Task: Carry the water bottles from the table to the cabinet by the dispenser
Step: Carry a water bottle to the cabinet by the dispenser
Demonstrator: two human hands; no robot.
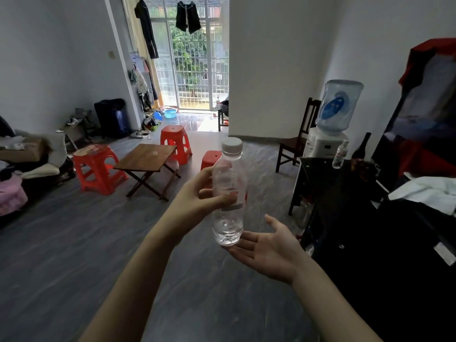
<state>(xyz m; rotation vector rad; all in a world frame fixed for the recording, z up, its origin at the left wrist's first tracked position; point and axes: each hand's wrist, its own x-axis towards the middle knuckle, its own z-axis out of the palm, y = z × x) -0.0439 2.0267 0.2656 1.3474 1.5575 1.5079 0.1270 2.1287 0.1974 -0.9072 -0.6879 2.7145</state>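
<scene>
We hold the bottle (pixel 229 193) upright in mid-air, left hand (pixel 197 193) wrapped round its middle, right hand (pixel 267 245) flat and open beneath its base. The cabinet (pixel 345 188) lies right, nearer our right hand.

Two bare forearms reach into view from the bottom edge, slim and smooth, with no sleeves showing anywhere along them. The left hand (pixel 197 193) and right hand (pixel 269 250) are also bare: no gloves, rings, bracelets or watch at either wrist. Fingers are slender, with short, unpainted nails where they can be seen.
</scene>
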